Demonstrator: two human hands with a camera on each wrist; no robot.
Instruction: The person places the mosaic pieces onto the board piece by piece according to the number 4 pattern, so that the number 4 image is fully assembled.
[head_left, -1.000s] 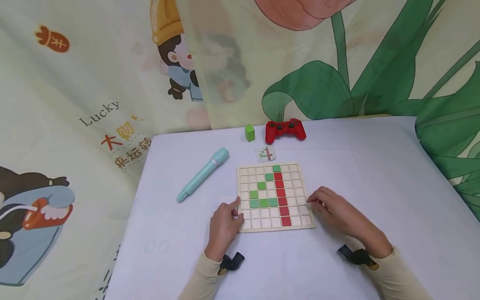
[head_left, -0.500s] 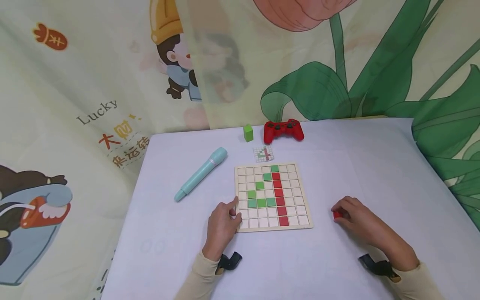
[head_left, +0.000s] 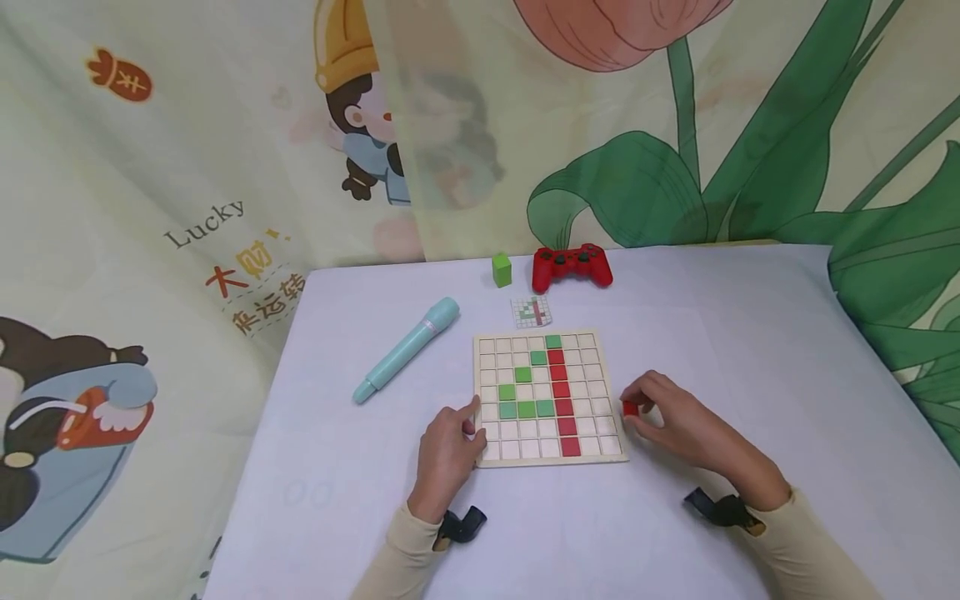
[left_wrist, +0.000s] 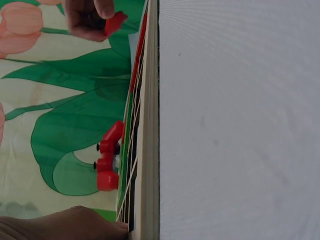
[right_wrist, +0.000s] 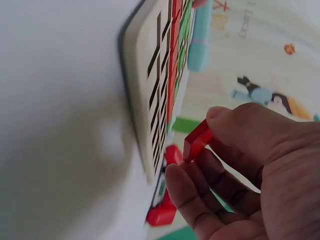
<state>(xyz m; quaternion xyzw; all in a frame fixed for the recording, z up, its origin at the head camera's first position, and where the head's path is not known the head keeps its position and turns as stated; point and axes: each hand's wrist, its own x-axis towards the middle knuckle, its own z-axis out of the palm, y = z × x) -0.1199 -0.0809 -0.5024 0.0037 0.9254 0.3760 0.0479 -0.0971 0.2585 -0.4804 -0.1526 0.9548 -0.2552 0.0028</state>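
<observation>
A square wooden grid board [head_left: 588, 446] lies on the table, with green and red squares filling some of its white cells. At its left edge my left hand [head_left: 446, 450] holds the board with thumb and index finger; the left wrist view shows only part of that hand, at the bottom left. My right hand [head_left: 675, 421] pinches a small red block [right_wrist: 196, 140] between thumb and fingers, just off the board's right edge. The right wrist view shows the block tilted and apart from the board.
Behind the board lies a small pattern card [head_left: 531, 312] printed with a similar grid. A green block [head_left: 502, 271] and a red game controller [head_left: 572, 266] stand at the table's back. To the left lies a teal tube-shaped stick [head_left: 405, 352]. A printed curtain hangs behind.
My right hand went out to the right of the board, where a red block showed in its fingers, and came back to the board's right edge with it. The left hand stays put.
</observation>
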